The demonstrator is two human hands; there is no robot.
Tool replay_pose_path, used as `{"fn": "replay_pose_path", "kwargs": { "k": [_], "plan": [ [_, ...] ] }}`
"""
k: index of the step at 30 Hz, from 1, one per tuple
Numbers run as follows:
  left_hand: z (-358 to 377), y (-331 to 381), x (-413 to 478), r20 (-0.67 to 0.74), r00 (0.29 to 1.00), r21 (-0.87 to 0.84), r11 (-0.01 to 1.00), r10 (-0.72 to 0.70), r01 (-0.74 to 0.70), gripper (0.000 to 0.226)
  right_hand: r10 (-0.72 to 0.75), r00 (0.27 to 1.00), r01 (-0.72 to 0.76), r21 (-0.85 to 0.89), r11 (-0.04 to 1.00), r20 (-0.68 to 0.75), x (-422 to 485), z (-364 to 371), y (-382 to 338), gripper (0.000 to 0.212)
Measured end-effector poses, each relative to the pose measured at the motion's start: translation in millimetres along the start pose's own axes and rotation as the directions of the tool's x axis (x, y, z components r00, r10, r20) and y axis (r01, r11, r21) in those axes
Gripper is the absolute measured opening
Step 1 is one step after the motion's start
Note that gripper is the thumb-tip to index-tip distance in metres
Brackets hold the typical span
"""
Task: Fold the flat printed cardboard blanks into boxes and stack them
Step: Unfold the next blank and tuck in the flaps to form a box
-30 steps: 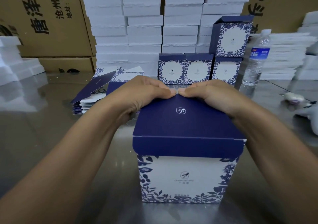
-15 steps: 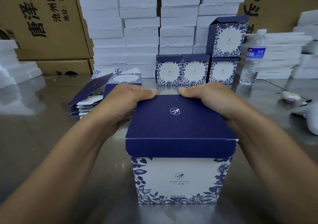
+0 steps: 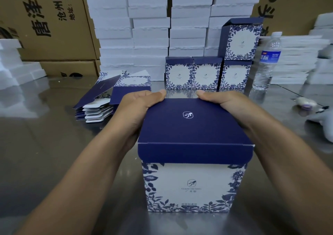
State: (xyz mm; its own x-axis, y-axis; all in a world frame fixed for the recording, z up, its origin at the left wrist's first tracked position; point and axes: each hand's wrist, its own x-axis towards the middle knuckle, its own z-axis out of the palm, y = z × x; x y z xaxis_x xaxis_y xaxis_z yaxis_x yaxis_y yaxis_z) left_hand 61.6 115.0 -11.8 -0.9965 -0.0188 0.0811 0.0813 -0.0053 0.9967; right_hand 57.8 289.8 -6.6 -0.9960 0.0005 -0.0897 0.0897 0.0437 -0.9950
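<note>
A folded box (image 3: 193, 184) with a navy lid and a white front with blue leaf print stands on the steel table in front of me. My left hand (image 3: 137, 110) grips its far left edge, and my right hand (image 3: 227, 103) grips its far right edge; both thumbs lie along the lid's back edge. The fingers behind the box are hidden. A fanned pile of flat blanks (image 3: 111, 97) lies to the left. Three finished boxes (image 3: 205, 74) stand in a row at the back, with one more box (image 3: 240, 40) stacked on the rightmost.
White foam trays (image 3: 149, 27) are stacked in a wall behind the boxes, with brown cartons (image 3: 46, 18) beside them. A water bottle (image 3: 266, 61) stands at the right, next to more white stacks (image 3: 297, 61). Small objects (image 3: 304, 102) lie on the table's right side.
My hands have slid apart from the middle of the lid's back edge to its two far corners. The box has stayed in place on the table.
</note>
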Motion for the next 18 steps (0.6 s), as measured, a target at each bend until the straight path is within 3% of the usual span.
{"fn": "replay_pose_path", "kwargs": {
  "k": [12, 18],
  "plan": [
    [1.5, -5.0, -2.8, -0.12, 0.991, 0.06, 0.997, 0.058, -0.051, 0.017, -0.121, 0.984, 0.131, 0.074, 0.989, -0.129, -11.9, 2.6, 0.8, 0.021],
    [0.5, -8.5, -2.1, -0.118, 0.989, 0.062, 0.994, 0.094, -0.087, 0.02, -0.265, 0.936, 0.281, 0.037, 0.959, -0.232, -4.5, 3.9, 17.5, 0.043]
  ]
}}
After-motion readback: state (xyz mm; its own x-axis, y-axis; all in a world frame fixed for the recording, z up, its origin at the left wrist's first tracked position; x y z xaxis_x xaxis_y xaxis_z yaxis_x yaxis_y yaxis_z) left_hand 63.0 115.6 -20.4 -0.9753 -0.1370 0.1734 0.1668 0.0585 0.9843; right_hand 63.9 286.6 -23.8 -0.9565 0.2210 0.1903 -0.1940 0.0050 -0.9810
